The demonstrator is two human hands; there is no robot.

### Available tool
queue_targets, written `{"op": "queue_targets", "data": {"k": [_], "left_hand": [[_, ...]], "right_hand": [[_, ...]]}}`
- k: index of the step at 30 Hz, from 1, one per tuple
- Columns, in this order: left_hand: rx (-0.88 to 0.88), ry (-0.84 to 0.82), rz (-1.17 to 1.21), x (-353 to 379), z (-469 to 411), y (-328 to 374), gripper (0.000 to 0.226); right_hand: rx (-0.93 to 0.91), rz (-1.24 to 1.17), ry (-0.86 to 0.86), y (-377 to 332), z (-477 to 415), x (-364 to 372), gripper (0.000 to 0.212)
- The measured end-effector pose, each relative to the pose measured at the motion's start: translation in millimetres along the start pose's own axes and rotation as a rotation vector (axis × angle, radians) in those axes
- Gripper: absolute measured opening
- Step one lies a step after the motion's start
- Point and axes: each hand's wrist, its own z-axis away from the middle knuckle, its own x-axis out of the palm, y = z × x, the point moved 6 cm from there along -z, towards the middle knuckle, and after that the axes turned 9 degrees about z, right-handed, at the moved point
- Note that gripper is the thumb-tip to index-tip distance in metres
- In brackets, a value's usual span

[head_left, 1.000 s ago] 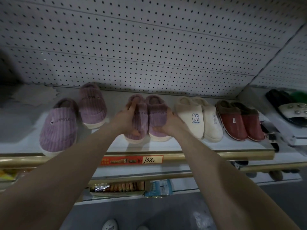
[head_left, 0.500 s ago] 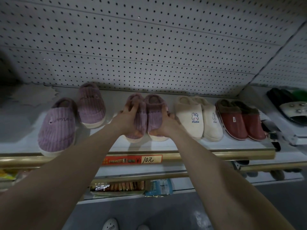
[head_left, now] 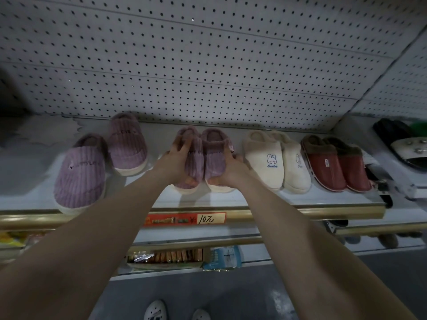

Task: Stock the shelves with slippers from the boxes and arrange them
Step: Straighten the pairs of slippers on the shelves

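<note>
A pair of purple corduroy slippers stands in the middle of the white shelf (head_left: 231,197), toes toward me. My left hand (head_left: 175,162) grips the left purple slipper (head_left: 193,162) from its outer side, thumb under the toe. My right hand (head_left: 231,172) grips the right purple slipper (head_left: 215,158) the same way, and the two slippers are pressed side by side. Two more purple slippers lie apart to the left, the front purple slipper (head_left: 79,174) at the shelf edge and the rear purple slipper (head_left: 127,144) further back.
A cream rabbit-print pair (head_left: 277,160) and a red pair (head_left: 335,162) stand to the right. Black and white sandals (head_left: 404,144) sit on the neighbouring shelf. Pegboard (head_left: 208,65) backs the shelf; a gold rail with a price tag (head_left: 184,219) runs along its front. Lower shelves hold packets (head_left: 166,256).
Both hands have squeezed the middle purple pair closer together and nudged it slightly back on the shelf. The other slippers have stayed put.
</note>
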Motion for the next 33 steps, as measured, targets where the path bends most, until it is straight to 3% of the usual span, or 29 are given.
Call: {"op": "queue_targets", "data": {"k": [9,20,23,29,33], "left_hand": [[0.008,0.025,0.034,-2.7,-5.0,-3.0,0.141],[-0.002,0.051,-0.052,-2.6,-1.5,1.7,0.136],[-0.007,0.061,-0.074,-4.7,4.0,7.8,0.124],[-0.045,0.166,-0.198,-20.4,27.7,23.1,0.068],[-0.004,0.289,-0.160,-32.2,44.8,21.1,0.056]], "right_hand": [[0.012,0.026,0.007,-2.8,-6.7,5.2,0.140],[-0.010,0.027,0.036,-0.4,-6.0,0.8,0.125],[-0.050,0.080,0.088,-3.1,-0.4,-5.9,0.117],[-0.140,0.209,0.261,-15.3,9.5,-22.9,0.087],[-0.264,0.144,0.322,-39.7,13.7,-24.6,0.068]]}}
